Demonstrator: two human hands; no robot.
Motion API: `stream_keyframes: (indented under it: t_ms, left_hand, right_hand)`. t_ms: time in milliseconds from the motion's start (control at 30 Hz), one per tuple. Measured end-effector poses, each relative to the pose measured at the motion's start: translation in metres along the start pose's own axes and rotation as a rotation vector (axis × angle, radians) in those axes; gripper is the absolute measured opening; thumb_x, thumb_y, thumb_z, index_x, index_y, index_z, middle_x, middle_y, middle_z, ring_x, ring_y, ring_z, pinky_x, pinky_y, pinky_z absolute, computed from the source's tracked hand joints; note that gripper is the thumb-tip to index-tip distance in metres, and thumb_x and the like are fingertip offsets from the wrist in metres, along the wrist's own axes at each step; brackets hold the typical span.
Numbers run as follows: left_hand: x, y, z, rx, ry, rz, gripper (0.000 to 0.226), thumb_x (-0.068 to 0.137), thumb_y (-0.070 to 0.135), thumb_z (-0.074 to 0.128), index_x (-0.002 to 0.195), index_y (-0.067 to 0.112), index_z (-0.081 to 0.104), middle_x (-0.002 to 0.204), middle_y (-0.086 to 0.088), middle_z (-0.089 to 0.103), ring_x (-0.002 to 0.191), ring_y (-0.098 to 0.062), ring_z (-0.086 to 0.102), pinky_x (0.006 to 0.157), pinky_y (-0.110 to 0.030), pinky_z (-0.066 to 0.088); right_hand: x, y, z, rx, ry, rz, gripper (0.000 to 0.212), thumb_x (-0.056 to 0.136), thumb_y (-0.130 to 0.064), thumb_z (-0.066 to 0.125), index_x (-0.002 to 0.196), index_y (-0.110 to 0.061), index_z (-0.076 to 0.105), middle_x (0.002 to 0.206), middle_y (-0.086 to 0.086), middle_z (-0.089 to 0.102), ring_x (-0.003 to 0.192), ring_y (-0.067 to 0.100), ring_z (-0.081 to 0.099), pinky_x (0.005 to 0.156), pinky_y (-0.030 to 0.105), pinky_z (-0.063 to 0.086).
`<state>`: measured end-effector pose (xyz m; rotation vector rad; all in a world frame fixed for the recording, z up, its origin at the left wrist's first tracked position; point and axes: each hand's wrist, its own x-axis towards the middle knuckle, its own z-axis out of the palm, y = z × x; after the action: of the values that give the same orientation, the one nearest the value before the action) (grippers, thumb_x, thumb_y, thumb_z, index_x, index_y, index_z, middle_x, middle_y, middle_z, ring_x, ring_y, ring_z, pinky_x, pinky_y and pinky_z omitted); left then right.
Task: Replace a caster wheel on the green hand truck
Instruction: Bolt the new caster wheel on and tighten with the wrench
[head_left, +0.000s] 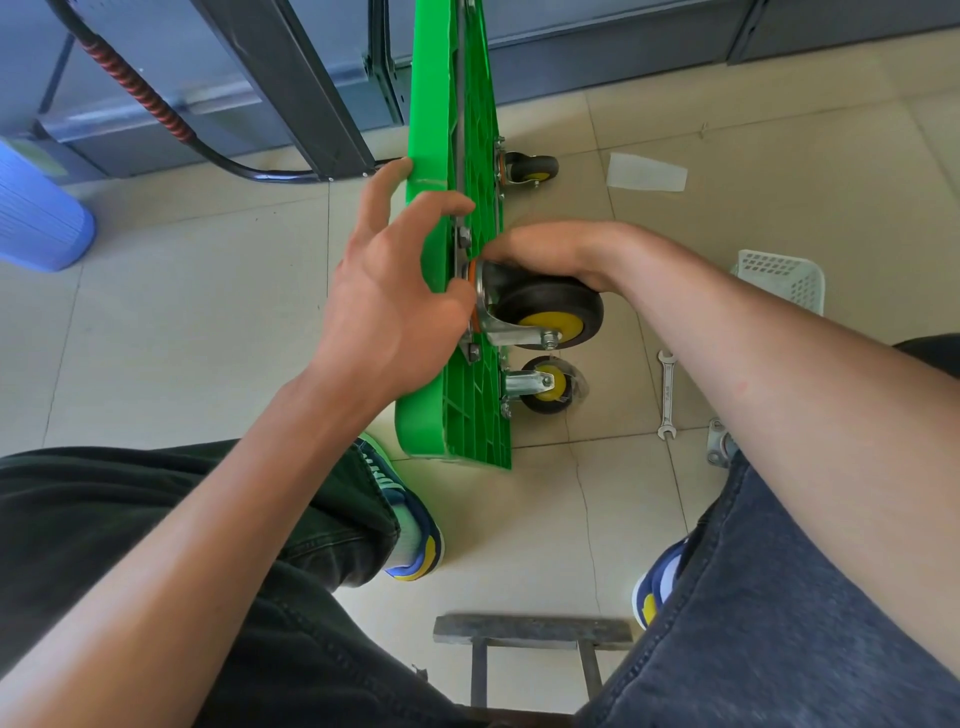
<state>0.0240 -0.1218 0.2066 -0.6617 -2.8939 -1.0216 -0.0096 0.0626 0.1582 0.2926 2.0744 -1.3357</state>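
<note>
Green hand truck (457, 130) stands on edge; left hand (395, 291) rests spread against it, right hand (550, 249) grasps the caster wheel (545, 317).

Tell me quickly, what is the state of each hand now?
Left hand: open, fingers spread against the green hand truck.
Right hand: over the caster wheel; fingers hidden, so grip cannot be told.
</note>
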Motion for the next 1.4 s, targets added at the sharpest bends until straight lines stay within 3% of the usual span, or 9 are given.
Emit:
stream_keyframes:
  t_ms: [133,333,567,667,800,900,1033,1300,1400]
  left_hand:
    - [0.0,0.001,0.0,0.001,-0.003,0.0,0.051,0.076,0.013,0.067,0.125,0.027,0.064,0.157,-0.003,0.033,0.131,-0.024,0.048,0.094,-0.027,0.04]
    - [-0.001,0.001,0.0,0.013,-0.003,-0.006,0.05,0.078,0.012,0.07,0.126,0.027,0.063,0.158,-0.002,0.033,0.13,-0.022,0.048,0.094,-0.025,0.036]
    - [-0.001,0.002,-0.001,0.013,-0.006,-0.001,0.051,0.078,0.01,0.068,0.126,0.027,0.063,0.158,-0.002,0.033,0.128,-0.022,0.049,0.092,-0.026,0.04]
    - [-0.002,0.003,-0.001,0.015,-0.006,-0.006,0.051,0.079,0.01,0.069,0.126,0.027,0.063,0.158,-0.002,0.033,0.128,-0.022,0.049,0.091,-0.025,0.039]
    - [-0.001,0.003,-0.002,0.017,-0.004,-0.013,0.051,0.079,0.009,0.07,0.126,0.027,0.063,0.158,-0.002,0.032,0.128,-0.02,0.048,0.091,-0.023,0.038]
    - [-0.001,0.002,-0.001,0.024,-0.003,-0.013,0.051,0.079,0.009,0.071,0.126,0.028,0.063,0.158,-0.001,0.031,0.133,-0.023,0.047,0.089,-0.017,0.035]
    - [-0.001,0.002,-0.002,0.031,-0.004,-0.016,0.051,0.08,0.009,0.071,0.127,0.028,0.063,0.159,0.0,0.031,0.133,-0.022,0.046,0.08,0.001,0.026]
    - [0.0,0.002,-0.001,0.026,-0.004,-0.006,0.051,0.079,0.008,0.071,0.126,0.027,0.063,0.158,-0.002,0.032,0.131,-0.023,0.047,0.083,-0.006,0.03]
    - [-0.001,0.002,-0.001,0.013,-0.008,-0.003,0.051,0.078,0.009,0.069,0.125,0.028,0.063,0.158,-0.002,0.032,0.128,-0.022,0.049,0.09,-0.021,0.04]
  right_hand:
    - [0.002,-0.001,-0.001,-0.035,0.075,-0.058,0.024,0.094,-0.022,0.063,0.111,-0.008,0.072,0.105,0.018,0.073,0.091,0.036,0.074,0.087,0.05,0.061]
    - [0.002,-0.002,0.0,-0.085,0.101,-0.061,0.027,0.097,-0.028,0.063,0.114,-0.009,0.073,0.107,0.014,0.075,0.095,0.032,0.074,0.091,0.049,0.06]
    - [0.003,-0.002,0.002,-0.114,0.169,-0.127,0.022,0.1,-0.025,0.064,0.11,-0.011,0.076,0.106,0.011,0.075,0.092,0.025,0.07,0.076,0.028,0.054]
    - [0.005,-0.001,0.002,-0.113,0.197,-0.149,0.02,0.098,-0.024,0.066,0.107,-0.01,0.077,0.105,0.012,0.075,0.09,0.023,0.068,0.073,0.026,0.053]
    - [0.003,0.001,-0.001,-0.075,0.181,-0.15,0.022,0.1,-0.028,0.064,0.108,-0.011,0.076,0.09,0.001,0.074,0.077,0.012,0.069,0.064,0.017,0.054]
    - [0.004,0.001,-0.003,-0.073,0.143,-0.12,0.027,0.098,-0.033,0.065,0.104,-0.009,0.076,0.096,0.01,0.076,0.088,0.027,0.074,0.083,0.038,0.061]
    - [-0.001,-0.003,-0.004,-0.063,0.083,-0.088,0.024,0.092,-0.031,0.065,0.103,-0.01,0.073,0.092,0.01,0.074,0.079,0.027,0.072,0.079,0.04,0.058]
    - [-0.005,-0.006,-0.003,-0.066,0.032,-0.011,0.016,0.095,-0.024,0.062,0.099,-0.01,0.068,0.08,0.01,0.066,0.06,0.022,0.061,0.069,0.036,0.051]
    - [-0.005,-0.006,-0.003,-0.068,0.016,-0.008,0.014,0.096,-0.021,0.06,0.09,-0.012,0.069,0.077,0.008,0.067,0.057,0.02,0.061,0.065,0.032,0.052]
